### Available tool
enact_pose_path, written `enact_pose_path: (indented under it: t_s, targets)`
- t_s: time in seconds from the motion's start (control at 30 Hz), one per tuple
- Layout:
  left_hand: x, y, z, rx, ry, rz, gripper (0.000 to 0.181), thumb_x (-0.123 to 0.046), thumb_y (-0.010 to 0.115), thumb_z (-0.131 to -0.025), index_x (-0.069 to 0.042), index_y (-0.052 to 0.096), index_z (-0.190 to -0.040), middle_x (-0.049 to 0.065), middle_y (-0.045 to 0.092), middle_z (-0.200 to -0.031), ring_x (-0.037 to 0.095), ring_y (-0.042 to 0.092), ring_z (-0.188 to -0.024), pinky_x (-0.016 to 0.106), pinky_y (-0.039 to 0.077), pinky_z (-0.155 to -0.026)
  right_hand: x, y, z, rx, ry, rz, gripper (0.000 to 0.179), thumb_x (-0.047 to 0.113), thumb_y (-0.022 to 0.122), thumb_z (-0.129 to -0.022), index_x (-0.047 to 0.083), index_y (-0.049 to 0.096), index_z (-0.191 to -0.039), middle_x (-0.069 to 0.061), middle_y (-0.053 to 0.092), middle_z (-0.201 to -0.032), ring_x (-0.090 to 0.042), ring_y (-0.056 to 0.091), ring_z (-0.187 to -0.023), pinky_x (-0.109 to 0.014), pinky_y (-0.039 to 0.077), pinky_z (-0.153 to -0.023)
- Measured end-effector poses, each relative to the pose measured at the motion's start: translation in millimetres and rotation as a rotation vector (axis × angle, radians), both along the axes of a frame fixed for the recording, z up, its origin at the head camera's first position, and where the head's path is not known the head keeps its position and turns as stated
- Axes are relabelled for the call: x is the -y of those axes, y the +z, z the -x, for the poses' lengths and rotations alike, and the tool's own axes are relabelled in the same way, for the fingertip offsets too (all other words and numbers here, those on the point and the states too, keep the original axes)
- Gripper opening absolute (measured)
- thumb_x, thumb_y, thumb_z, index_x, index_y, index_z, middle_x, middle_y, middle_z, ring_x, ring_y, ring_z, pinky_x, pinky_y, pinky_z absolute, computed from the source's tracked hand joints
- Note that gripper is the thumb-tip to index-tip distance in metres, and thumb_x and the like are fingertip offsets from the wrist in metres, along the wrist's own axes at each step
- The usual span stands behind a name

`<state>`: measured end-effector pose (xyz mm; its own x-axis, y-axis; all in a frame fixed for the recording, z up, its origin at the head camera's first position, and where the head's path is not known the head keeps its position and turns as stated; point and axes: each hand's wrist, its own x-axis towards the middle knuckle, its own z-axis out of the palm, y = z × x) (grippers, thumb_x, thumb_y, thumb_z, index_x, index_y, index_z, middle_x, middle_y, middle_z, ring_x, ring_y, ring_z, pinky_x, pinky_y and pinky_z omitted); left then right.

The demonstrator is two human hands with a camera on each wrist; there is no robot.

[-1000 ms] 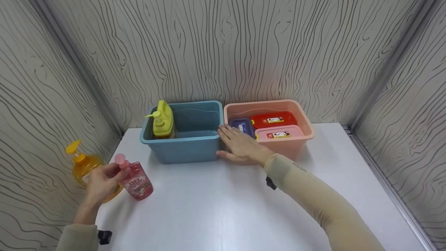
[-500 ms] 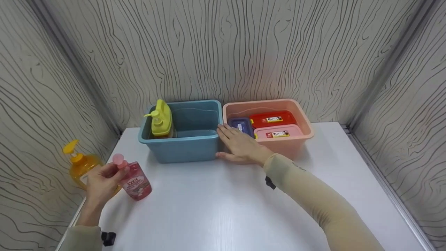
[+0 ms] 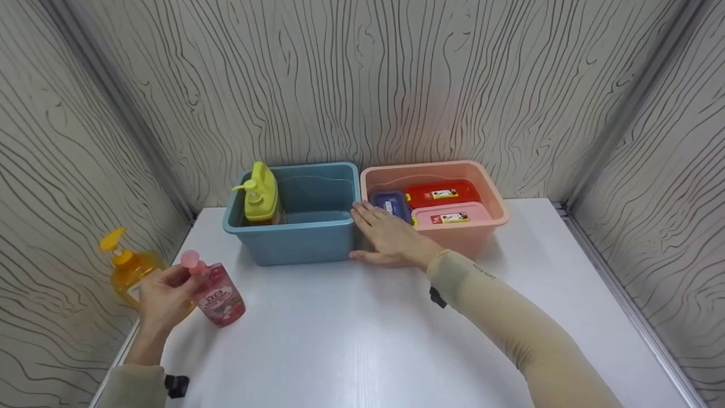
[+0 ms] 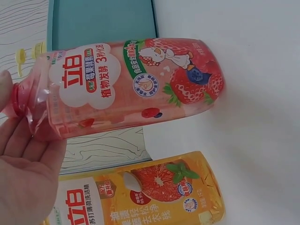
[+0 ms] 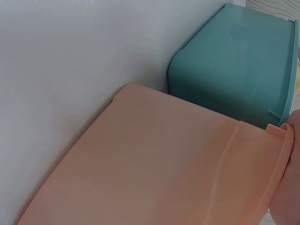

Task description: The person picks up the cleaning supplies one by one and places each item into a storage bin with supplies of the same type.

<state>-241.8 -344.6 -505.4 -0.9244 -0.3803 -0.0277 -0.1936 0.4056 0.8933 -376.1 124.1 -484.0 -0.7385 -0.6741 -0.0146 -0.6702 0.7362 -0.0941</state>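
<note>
My left hand [image 3: 161, 297] pinches the neck of a pink dish soap bottle [image 3: 220, 297], just below its round pink cap. The bottle leans, base to the right; whether its base touches the table I cannot tell. Close behind that hand is an orange pump bottle of dish soap [image 3: 133, 272], partly covered by it; its printed label [image 4: 154, 187] shows in the left wrist view. My right hand [image 3: 391, 235] lies with straight fingers at the front corner where a blue bin [image 3: 300, 246] and a peach bin [image 3: 464, 243] meet, touching the peach rim [image 5: 286, 145].
Inside the blue bin's left end stands a yellow pump bottle [image 3: 261, 198]. The peach bin holds a dark blue lidded box [image 3: 391, 205], a red one [image 3: 442, 194] and a pink one [image 3: 453, 214]. Both bins stand on the white table [image 3: 351, 328] near the patterned back wall [image 3: 362, 85].
The left forearm has turned slightly inward while the hand keeps its hold on the pink dish soap bottle. The right hand stays where it was on the bins. The head view drifts a little.
</note>
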Motion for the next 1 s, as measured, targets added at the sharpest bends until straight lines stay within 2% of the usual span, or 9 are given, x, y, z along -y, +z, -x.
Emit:
enact_pose_path:
  t_s: [0.13, 0.23, 0.4, 0.53, 0.7, 0.87, 1.0]
  targets:
    - [-4.0, 0.1, 2.0, -0.029, 0.011, 0.045, 0.044, -0.04, 0.077, -0.107, -0.01, 0.079, -0.14, -0.01, 0.08, -0.105, 0.015, 0.068, -0.099, 0.014, 0.063, -0.085, -2, 0.3, -0.4, -0.004, 0.0, -0.007, 0.113, 0.085, 0.045, -0.102, 0.016, 0.006, -0.182, -0.006, 0.005, -0.193, -0.032, 0.005, -0.181, -0.054, 0.013, -0.147]
    - [-7.7, -0.6, 3.1, -0.057, 0.023, 0.076, 0.04, -0.038, 0.077, -0.108, -0.011, 0.08, -0.138, -0.002, 0.081, -0.106, 0.017, 0.067, -0.097, 0.015, 0.063, -0.081, -3, 1.5, -0.9, 0.002, -0.003, -0.008, 0.116, 0.084, 0.05, -0.1, 0.017, 0.005, -0.182, -0.006, 0.004, -0.193, -0.031, 0.004, -0.181, -0.055, 0.013, -0.146]
    - [-10.1, -2.9, 0.1, -0.104, 0.04, 0.146, 0.04, -0.035, 0.075, -0.109, -0.01, 0.079, -0.14, 0.012, 0.084, -0.117, 0.019, 0.067, -0.094, 0.013, 0.062, -0.079, 1, 2.8, -2.2, 0.018, -0.005, 0.001, 0.119, 0.084, 0.056, -0.097, 0.018, 0.005, -0.182, -0.004, 0.003, -0.193, -0.03, 0.003, -0.181, -0.056, 0.016, -0.146]
    - [-9.9, -4.1, -2.2, -0.086, 0.062, 0.155, 0.04, -0.032, 0.075, -0.11, -0.01, 0.078, -0.142, 0.015, 0.083, -0.123, 0.015, 0.068, -0.093, 0.012, 0.061, -0.079, 4, 3.3, -3.4, 0.014, 0.001, -0.008, 0.12, 0.086, 0.055, -0.097, 0.017, 0.004, -0.182, -0.004, 0.004, -0.193, -0.03, 0.004, -0.181, -0.056, 0.017, -0.146]
    - [-7.4, -7.4, -5.2, -0.087, 0.107, 0.189, 0.036, -0.03, 0.076, -0.109, -0.007, 0.08, -0.137, 0.014, 0.084, -0.115, 0.013, 0.066, -0.084, 0.013, 0.059, -0.071, 10, 2.3, -3.8, 0.009, 0.016, -0.02, 0.121, 0.087, 0.053, -0.096, 0.019, 0.003, -0.183, -0.003, 0.003, -0.193, -0.029, 0.003, -0.181, -0.055, 0.016, -0.146]
    - [-10.2, -4.9, -0.2, -0.076, 0.11, 0.217, 0.036, -0.025, 0.075, -0.109, -0.004, 0.079, -0.137, 0.021, 0.084, -0.118, 0.013, 0.066, -0.08, 0.013, 0.058, -0.066, 9, 1.8, -4.3, 0.002, 0.02, -0.028, 0.121, 0.086, 0.054, -0.096, 0.018, 0.003, -0.183, -0.003, 0.002, -0.193, -0.029, 0.003, -0.181, -0.053, 0.015, -0.146]
    - [-16.8, 3.0, 6.6, -0.052, 0.08, 0.214, 0.041, -0.029, 0.074, -0.11, -0.004, 0.076, -0.142, 0.022, 0.083, -0.127, 0.013, 0.068, -0.085, 0.011, 0.058, -0.07, 3, 3.3, -5.2, 0.002, 0.007, -0.017, 0.121, 0.086, 0.055, -0.097, 0.018, 0.004, -0.183, -0.003, 0.002, -0.193, -0.029, 0.003, -0.181, -0.053, 0.015, -0.147]
